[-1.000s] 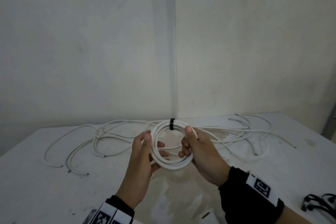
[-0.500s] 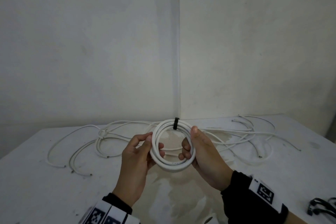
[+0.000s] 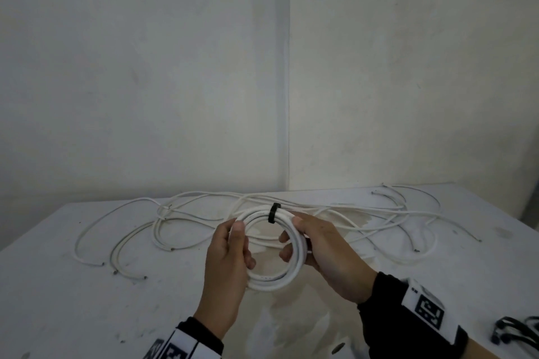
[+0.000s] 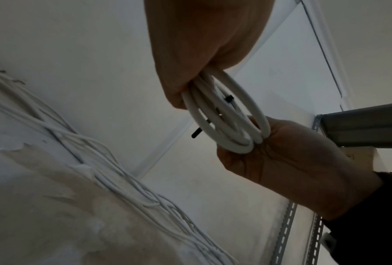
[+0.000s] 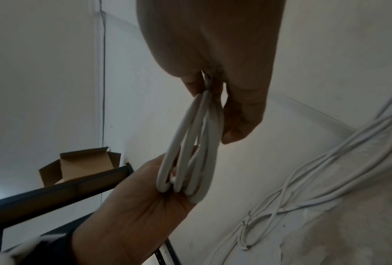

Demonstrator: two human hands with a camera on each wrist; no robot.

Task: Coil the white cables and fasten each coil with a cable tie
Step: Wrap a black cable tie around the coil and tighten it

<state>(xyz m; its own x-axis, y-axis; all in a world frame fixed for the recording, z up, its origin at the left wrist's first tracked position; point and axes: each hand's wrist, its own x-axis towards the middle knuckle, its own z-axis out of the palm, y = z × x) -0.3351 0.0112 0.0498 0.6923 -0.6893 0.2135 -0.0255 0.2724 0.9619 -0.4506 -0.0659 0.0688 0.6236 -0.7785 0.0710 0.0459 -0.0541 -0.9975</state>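
Observation:
A white cable coil (image 3: 269, 281) of several loops hangs above the table, held between both hands. My left hand (image 3: 230, 259) grips its left side, thumb on top and fingers curled through the ring. My right hand (image 3: 326, 251) grips the right side the same way. A black cable tie (image 3: 273, 213) wraps the top of the coil; in the left wrist view the cable tie (image 4: 228, 99) shows its loose tail sticking out below. In the right wrist view the coil (image 5: 190, 148) runs edge-on from my right fingers down to my left palm.
Several loose white cables (image 3: 180, 221) sprawl across the far half of the white table (image 3: 58, 300), up to the wall corner. A bunch of black cable ties (image 3: 516, 332) lies at the near right edge. A metal shelf rack (image 4: 360, 125) and an open cardboard box (image 5: 81, 165) stand aside.
Both hands have kept their grip on the coil and drifted slightly left. The tie has stayed at the top of the coil.

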